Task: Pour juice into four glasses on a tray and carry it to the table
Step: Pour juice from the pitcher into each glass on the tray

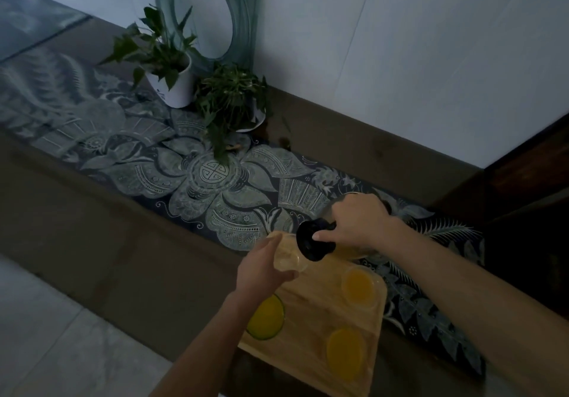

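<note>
A wooden tray (pixel 311 332) lies on the counter's patterned runner at the bottom centre. Three glasses on it hold orange juice: a green-rimmed glass (pixel 266 318) at the left, one glass (pixel 358 285) at the right, another glass (pixel 345 353) at the front. My left hand (pixel 264 268) grips a fourth clear glass (pixel 288 253) at the tray's far corner. My right hand (pixel 357 222) holds a juice carafe (pixel 315 239) with a black lid, tilted so its mouth meets that glass. The carafe's body is mostly hidden behind my hand.
Two potted plants, one in a white pot (pixel 172 84) and a bushier potted plant (pixel 231 101), stand at the back by the wall with a round glass ornament (pixel 206 11) behind them. The counter's front edge (pixel 92 273) drops to a tiled floor at the left.
</note>
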`<state>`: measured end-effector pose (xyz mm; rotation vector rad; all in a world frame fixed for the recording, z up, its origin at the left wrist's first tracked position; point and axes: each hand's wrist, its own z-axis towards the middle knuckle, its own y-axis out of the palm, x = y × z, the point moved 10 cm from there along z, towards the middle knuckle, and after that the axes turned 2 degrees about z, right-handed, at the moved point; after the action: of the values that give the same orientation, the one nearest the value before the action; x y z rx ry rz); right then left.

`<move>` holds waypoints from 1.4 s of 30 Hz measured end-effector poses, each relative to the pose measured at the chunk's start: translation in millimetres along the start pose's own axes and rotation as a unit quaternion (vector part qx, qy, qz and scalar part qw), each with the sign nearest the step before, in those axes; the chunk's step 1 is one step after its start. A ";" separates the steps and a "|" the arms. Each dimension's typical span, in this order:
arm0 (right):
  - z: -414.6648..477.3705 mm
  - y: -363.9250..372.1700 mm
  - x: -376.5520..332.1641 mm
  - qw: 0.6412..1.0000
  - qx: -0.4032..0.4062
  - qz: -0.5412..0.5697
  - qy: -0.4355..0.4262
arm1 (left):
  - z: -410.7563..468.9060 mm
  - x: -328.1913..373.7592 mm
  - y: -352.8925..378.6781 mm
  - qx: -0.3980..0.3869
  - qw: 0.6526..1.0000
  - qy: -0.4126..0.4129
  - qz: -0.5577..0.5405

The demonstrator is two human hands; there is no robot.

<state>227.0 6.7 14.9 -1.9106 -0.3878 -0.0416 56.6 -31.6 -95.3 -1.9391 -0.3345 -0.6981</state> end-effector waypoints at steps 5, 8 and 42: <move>13.0 -2.6 -14.4 0.999 -0.020 -0.030 -0.008 | 6.3 -1.1 -1.4 -0.005 1.000 0.008 0.014; 20.0 -5.1 -19.2 0.999 -0.028 -0.045 -0.009 | 10.0 -1.0 -2.4 -0.010 0.999 0.013 0.034; 23.1 -22.0 -88.7 0.985 -0.107 -0.121 0.052 | 18.6 -19.2 10.5 0.009 0.998 0.056 0.005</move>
<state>133.3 12.8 7.3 -2.0518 -0.5612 -0.3562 52.8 -18.6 -120.7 -1.8743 -0.2608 -0.7922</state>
